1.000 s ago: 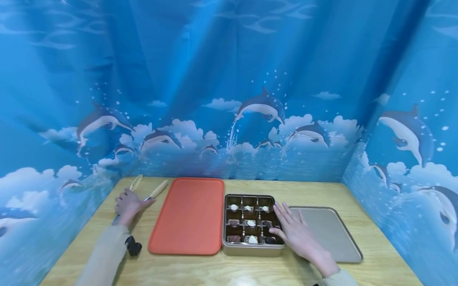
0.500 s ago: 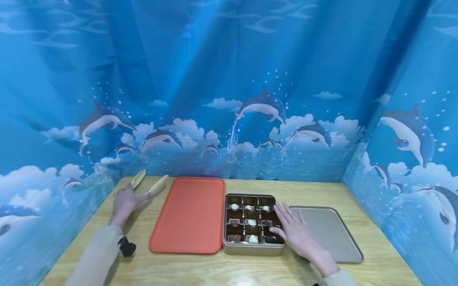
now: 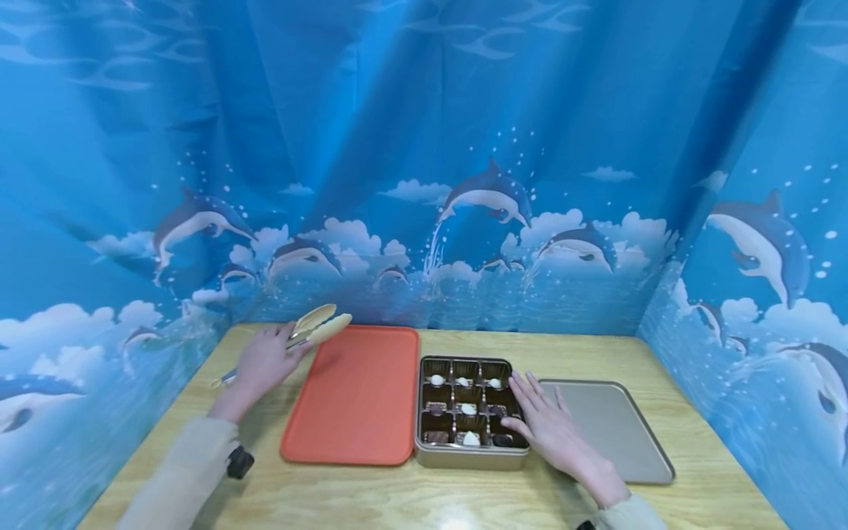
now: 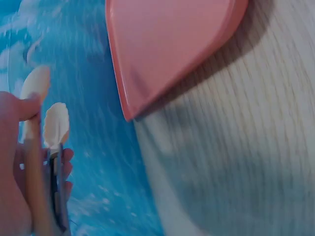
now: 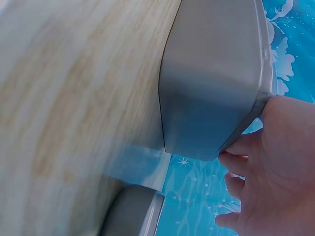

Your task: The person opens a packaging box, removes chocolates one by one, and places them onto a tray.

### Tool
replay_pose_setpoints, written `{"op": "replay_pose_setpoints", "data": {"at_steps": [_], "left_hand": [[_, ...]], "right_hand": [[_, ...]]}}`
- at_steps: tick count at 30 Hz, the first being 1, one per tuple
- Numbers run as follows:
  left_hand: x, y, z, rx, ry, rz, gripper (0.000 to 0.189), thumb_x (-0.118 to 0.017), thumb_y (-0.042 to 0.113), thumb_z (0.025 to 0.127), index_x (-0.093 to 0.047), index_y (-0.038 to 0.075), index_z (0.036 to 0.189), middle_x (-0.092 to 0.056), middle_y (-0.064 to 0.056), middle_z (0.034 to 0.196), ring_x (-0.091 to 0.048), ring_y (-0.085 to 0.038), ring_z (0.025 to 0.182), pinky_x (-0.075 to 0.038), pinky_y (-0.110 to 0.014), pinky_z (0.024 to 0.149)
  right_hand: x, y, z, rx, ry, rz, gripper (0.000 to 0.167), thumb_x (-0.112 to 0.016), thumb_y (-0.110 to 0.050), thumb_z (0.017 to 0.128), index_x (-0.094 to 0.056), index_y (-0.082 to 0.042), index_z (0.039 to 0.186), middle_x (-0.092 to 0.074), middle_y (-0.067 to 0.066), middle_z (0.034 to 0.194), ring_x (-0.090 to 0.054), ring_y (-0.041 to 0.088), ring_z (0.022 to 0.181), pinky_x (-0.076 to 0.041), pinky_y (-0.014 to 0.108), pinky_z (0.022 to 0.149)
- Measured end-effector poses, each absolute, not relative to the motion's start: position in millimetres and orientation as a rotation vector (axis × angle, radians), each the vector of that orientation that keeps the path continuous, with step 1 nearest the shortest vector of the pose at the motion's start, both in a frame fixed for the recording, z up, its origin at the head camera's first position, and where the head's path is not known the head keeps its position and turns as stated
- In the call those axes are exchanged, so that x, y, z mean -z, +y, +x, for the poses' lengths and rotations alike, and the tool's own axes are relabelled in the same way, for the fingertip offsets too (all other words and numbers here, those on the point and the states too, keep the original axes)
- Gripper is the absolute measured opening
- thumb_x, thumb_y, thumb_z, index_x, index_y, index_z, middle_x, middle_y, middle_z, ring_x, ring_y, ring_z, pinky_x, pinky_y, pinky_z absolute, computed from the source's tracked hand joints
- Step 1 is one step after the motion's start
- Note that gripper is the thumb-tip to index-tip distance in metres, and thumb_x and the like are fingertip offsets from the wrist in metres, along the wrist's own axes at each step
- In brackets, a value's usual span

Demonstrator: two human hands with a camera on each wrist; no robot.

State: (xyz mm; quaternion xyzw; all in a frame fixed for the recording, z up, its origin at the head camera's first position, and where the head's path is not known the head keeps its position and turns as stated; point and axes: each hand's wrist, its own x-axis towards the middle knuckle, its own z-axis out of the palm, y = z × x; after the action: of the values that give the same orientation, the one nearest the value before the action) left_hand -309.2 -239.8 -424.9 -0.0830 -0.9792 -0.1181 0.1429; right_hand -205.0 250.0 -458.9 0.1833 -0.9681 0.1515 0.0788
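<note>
My left hand [image 3: 265, 361] grips a pair of metal tongs with cream, scalloped tips [image 3: 329, 329]. The tips are slightly apart and hang over the far left corner of the orange tray [image 3: 358, 401]. In the left wrist view, thumb and fingers wrap the tongs [image 4: 56, 125] from both sides. Right of the tray stands a metal tin [image 3: 470, 460] divided into compartments, with dark chocolates [image 3: 436, 437] and white ones [image 3: 471, 439] inside. My right hand [image 3: 553, 430] rests on the tin's right rim with straight fingers spread; in the right wrist view, fingertips touch the tin's edge [image 5: 263, 98].
A flat metal lid [image 3: 616, 419] lies on the wooden table [image 3: 344, 500], right of the tin and partly behind my right hand. Tray and tin stand close side by side. A blue dolphin-print curtain [image 3: 424, 147] encloses the table at the back and sides.
My left hand has lifted the tongs and carried them right, toward the tray. The tongs' tips have come closer together. My right hand, the tin and the tray have stayed in place.
</note>
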Motion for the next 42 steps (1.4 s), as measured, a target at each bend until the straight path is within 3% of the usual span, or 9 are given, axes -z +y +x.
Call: {"op": "replay_pose_setpoints", "data": {"at_steps": [10, 19, 22, 29, 42], "left_hand": [[405.6, -199.6, -297.6, 0.216, -2.684, -0.277, 0.067, -0.053, 0.055, 0.1, -0.062, -0.002, 0.134, -0.065, -0.026, 0.122, -0.061, -0.043, 0.113, -0.054, -0.058, 0.086], [393.3, -161.2, -290.7, 0.082, -2.566, -0.621, 0.077, -0.067, 0.064, 0.087, -0.063, 0.001, 0.131, -0.065, -0.015, 0.105, -0.061, -0.03, 0.097, -0.058, -0.043, 0.078], [387.4, -149.2, -288.5, -0.024, -2.505, -0.735, 0.082, -0.067, 0.066, 0.085, -0.06, 0.001, 0.134, -0.063, -0.014, 0.106, -0.059, -0.028, 0.097, -0.055, -0.041, 0.081], [376.2, -128.6, -287.8, -0.199, -2.397, -0.877, 0.088, -0.068, 0.071, 0.079, -0.057, 0.003, 0.135, -0.061, -0.011, 0.109, -0.055, -0.026, 0.097, -0.048, -0.037, 0.076], [360.4, -101.5, -296.1, -0.32, -2.332, -0.979, 0.08, -0.083, 0.057, 0.075, -0.06, 0.008, 0.135, -0.064, -0.008, 0.12, -0.056, -0.027, 0.106, -0.048, -0.04, 0.085]], "right_hand": [[458.4, 250.6, -204.8, -0.455, -2.901, 0.556, 0.074, -0.057, -0.042, 0.102, -0.03, 0.0, 0.157, -0.022, 0.016, 0.164, -0.018, 0.04, 0.152, -0.007, 0.068, 0.117], [460.4, 250.7, -205.0, -0.454, -2.889, 0.554, 0.075, -0.055, -0.045, 0.102, -0.031, 0.0, 0.157, -0.023, 0.015, 0.163, -0.018, 0.039, 0.152, -0.008, 0.069, 0.117], [462.0, 251.4, -205.4, -0.453, -2.873, 0.558, 0.075, -0.055, -0.045, 0.102, -0.031, -0.001, 0.157, -0.024, 0.016, 0.163, -0.019, 0.04, 0.151, -0.01, 0.069, 0.116], [466.0, 253.0, -206.6, -0.508, -2.82, 0.593, 0.074, -0.058, -0.042, 0.101, -0.034, 0.002, 0.155, -0.026, 0.021, 0.162, -0.022, 0.044, 0.149, -0.009, 0.071, 0.115], [461.2, 251.6, -204.5, -0.46, -2.899, 0.55, 0.075, -0.051, -0.048, 0.103, -0.028, -0.002, 0.158, -0.021, 0.014, 0.164, -0.017, 0.036, 0.153, -0.006, 0.067, 0.118]]}}
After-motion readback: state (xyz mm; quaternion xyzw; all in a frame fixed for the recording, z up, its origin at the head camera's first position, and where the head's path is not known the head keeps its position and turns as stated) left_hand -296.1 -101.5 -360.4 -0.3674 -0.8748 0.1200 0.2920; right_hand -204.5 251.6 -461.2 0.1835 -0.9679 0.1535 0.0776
